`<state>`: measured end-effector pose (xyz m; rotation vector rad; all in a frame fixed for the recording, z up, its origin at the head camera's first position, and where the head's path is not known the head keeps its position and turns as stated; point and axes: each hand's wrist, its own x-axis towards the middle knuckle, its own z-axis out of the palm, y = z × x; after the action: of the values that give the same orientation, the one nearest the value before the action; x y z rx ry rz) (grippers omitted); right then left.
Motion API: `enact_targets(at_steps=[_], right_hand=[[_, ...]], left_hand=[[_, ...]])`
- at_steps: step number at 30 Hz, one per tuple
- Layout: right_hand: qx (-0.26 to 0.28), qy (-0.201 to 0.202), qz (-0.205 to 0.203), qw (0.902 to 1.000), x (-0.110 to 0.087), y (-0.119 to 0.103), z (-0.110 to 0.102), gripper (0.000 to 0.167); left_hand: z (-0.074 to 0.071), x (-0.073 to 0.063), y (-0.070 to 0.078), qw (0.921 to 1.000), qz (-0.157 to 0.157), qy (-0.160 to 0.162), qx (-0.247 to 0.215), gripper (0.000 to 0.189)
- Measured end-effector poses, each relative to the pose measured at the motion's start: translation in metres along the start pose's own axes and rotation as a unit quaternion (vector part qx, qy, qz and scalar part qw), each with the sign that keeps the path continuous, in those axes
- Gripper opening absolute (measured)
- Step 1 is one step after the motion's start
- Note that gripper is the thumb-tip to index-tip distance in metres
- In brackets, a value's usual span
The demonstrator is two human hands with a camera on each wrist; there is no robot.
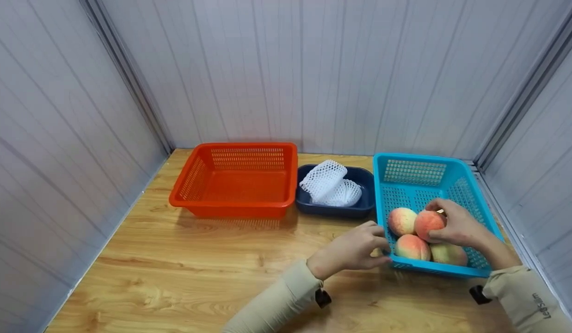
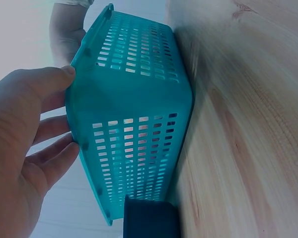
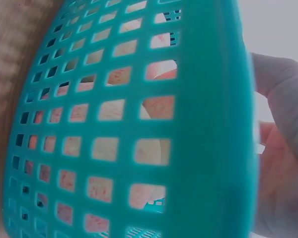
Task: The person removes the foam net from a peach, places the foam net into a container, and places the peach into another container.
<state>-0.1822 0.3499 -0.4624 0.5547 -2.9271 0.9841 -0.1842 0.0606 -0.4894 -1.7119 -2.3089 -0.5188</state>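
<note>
In the head view my right hand (image 1: 459,224) grips a reddish peach (image 1: 428,225) between thumb and fingers, inside the blue plastic basket (image 1: 475,199) at the right. Close around it lie other peaches: a yellow-and-red one (image 1: 401,221), a pinkish one (image 1: 412,247) in front and a greener one (image 1: 450,255) partly under the hand. My left hand (image 1: 355,247) holds the basket's near left corner. The left wrist view shows that thumb and fingers (image 2: 54,166) at the rim. Through the basket's holes, the right wrist view shows peaches (image 3: 109,109); the right fingertips are hidden there.
An orange-red basket (image 1: 242,208) stands at the left with nothing in it. Between the baskets sits a dark blue tub (image 1: 334,211) holding white foam net sleeves (image 1: 325,180). Panel walls (image 1: 276,69) enclose the wooden table (image 1: 198,273) at the back and sides.
</note>
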Motion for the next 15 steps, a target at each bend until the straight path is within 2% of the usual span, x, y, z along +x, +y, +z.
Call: enact_targets(at_steps=[10, 15], right_hand=[[-0.011, 0.006, 0.016, 0.9998, -0.0007, -0.0027, -0.0015, 0.061], [-0.012, 0.029, 0.027, 0.9991, -0.0005, -0.0066, -0.0034, 0.056]], left_hand=[[0.0007, -0.0006, 0.0001, 0.9998, 0.009, 0.014, 0.006, 0.017], [0.0016, -0.0012, -0.0007, 0.9999, 0.001, 0.008, -0.010, 0.019]])
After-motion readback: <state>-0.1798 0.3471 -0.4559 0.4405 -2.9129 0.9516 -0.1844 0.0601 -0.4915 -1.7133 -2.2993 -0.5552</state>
